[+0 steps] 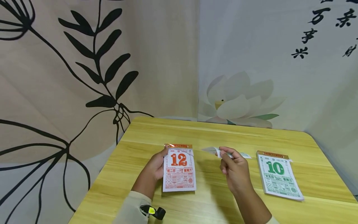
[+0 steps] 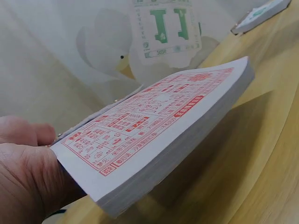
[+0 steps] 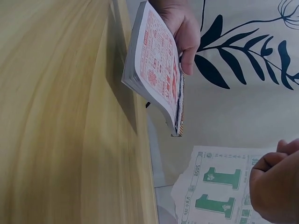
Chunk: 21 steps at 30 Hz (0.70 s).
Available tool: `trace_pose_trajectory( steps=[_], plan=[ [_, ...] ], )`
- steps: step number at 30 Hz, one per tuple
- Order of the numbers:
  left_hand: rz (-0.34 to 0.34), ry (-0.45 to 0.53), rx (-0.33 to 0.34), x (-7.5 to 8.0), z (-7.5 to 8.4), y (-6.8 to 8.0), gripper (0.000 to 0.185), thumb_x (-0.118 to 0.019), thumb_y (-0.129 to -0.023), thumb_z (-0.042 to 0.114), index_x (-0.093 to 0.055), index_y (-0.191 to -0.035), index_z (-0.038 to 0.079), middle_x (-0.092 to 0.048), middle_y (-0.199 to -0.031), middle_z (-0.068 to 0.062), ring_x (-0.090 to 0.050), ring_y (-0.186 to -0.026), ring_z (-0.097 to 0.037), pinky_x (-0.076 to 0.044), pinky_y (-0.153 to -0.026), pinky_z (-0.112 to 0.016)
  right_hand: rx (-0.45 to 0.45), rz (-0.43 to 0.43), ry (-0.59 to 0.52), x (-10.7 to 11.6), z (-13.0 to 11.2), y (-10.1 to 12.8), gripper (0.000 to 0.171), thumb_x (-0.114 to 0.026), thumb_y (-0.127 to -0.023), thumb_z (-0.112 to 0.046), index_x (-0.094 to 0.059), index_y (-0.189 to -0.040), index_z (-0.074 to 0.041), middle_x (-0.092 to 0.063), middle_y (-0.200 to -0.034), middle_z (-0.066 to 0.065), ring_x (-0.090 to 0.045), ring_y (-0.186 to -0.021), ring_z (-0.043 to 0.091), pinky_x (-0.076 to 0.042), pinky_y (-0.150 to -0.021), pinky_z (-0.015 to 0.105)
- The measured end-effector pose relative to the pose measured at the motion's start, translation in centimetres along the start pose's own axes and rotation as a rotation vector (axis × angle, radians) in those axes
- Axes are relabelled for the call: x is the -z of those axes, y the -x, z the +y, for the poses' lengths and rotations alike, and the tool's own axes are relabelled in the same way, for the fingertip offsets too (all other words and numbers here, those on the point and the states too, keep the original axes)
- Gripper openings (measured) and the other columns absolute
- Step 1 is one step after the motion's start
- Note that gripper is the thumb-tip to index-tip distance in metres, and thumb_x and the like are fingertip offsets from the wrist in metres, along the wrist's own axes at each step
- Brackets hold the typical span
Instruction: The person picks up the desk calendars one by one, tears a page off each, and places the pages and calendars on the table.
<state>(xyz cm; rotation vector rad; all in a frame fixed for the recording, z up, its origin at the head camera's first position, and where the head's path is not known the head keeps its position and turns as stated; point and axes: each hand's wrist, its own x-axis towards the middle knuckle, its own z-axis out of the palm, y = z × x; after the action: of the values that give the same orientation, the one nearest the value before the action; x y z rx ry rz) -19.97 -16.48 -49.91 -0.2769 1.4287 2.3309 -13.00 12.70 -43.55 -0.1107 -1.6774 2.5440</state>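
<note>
While L hand (image 1: 155,166) grips pad (image 1: 179,171), R hand (image 1: 235,171) pinches sheet (image 1: 223,153).

Open tabletop at the back and front, three obstacles across the middle

Bare yellow table (image 1: 212,130) behind everything, up to the curtained walls (image 1: 156,62) closing off the far and left sides. Red calendar pad (image 1: 179,171) gripped by the left hand (image 1: 154,168) left of centre; torn green sheet (image 1: 223,152) pinched in the right hand (image 1: 234,169) above the middle. Clear strip of wood between the two hands. Green calendar pad (image 1: 279,175) lay flat near the right edge, just beside the right hand.
</note>
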Motion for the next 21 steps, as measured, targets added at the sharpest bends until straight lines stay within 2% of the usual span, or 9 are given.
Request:
trace_pose_trajectory(
  steps=[2,7,11,14,17,21],
  plan=[
    [-0.035,-0.022,0.011,0.4,0.3,0.0,0.065,-0.039,-0.118,0.048,-0.039,-0.16,-0.001,-0.075,-0.126,-0.009,-0.075,-0.114,-0.021,-0.062,-0.099,-0.036,-0.009,0.002,0.024,-0.2,0.2,-0.1,0.012,-0.069,-0.109,-0.013,-0.08,-0.11,-0.016,-0.082,-0.094,-0.003,-0.047,-0.051,0.005,-0.039,-0.051,0.018],
    [-0.09,-0.072,0.041,1.2,0.8,0.0,0.059,-0.042,-0.119,0.042,-0.036,-0.164,0.003,-0.076,-0.123,-0.008,-0.078,-0.11,-0.021,-0.065,-0.093,-0.036,-0.039,0.004,0.09,-0.7,0.6,-0.3,0.014,-0.066,-0.111,-0.015,-0.079,-0.113,-0.02,-0.084,-0.101,-0.004,-0.047,-0.051,0.006,-0.04,-0.054,0.019],
    [-0.134,-0.068,0.08,1.5,1.0,0.0,0.056,-0.043,-0.119,0.039,-0.033,-0.165,0.008,-0.077,-0.123,-0.007,-0.078,-0.11,-0.021,-0.066,-0.092,-0.037,-0.074,0.018,0.152,-1.0,1.0,-0.5,0.015,-0.063,-0.112,-0.015,-0.076,-0.119,-0.018,-0.084,-0.107,-0.006,-0.046,-0.052,0.007,-0.04,-0.056,0.02],
    [-0.156,-0.04,0.1,1.7,1.0,-0.2,0.054,-0.043,-0.119,0.038,-0.034,-0.164,0.008,-0.077,-0.122,-0.006,-0.078,-0.11,-0.022,-0.066,-0.093,-0.037,-0.087,0.028,0.186,-1.3,1.4,-0.7,0.019,-0.061,-0.113,-0.014,-0.073,-0.127,-0.013,-0.084,-0.113,-0.004,-0.046,-0.052,0.008,-0.041,-0.057,0.021],
    [-0.171,-0.032,0.104,2.0,0.9,-0.4,0.05,-0.043,-0.12,0.035,-0.035,-0.161,0.007,-0.077,-0.119,-0.006,-0.078,-0.109,-0.021,-0.066,-0.093,-0.037,-0.09,0.032,0.223,-1.7,1.8,-0.9,0.022,-0.061,-0.113,-0.014,-0.071,-0.133,-0.01,-0.08,-0.113,-0.002,-0.047,-0.054,0.008,-0.043,-0.057,0.021],
    [-0.163,-0.053,0.097,2.2,0.8,-0.7,0.046,-0.044,-0.12,0.03,-0.035,-0.158,0.007,-0.078,-0.116,-0.004,-0.078,-0.106,-0.019,-0.066,-0.092,-0.035,-0.099,0.018,0.292,-2.2,2.5,-1.0,0.025,-0.059,-0.113,-0.014,-0.071,-0.136,-0.015,-0.06,-0.094,0.002,-0.05,-0.058,0.01,-0.047,-0.058,0.021]
  ],
)
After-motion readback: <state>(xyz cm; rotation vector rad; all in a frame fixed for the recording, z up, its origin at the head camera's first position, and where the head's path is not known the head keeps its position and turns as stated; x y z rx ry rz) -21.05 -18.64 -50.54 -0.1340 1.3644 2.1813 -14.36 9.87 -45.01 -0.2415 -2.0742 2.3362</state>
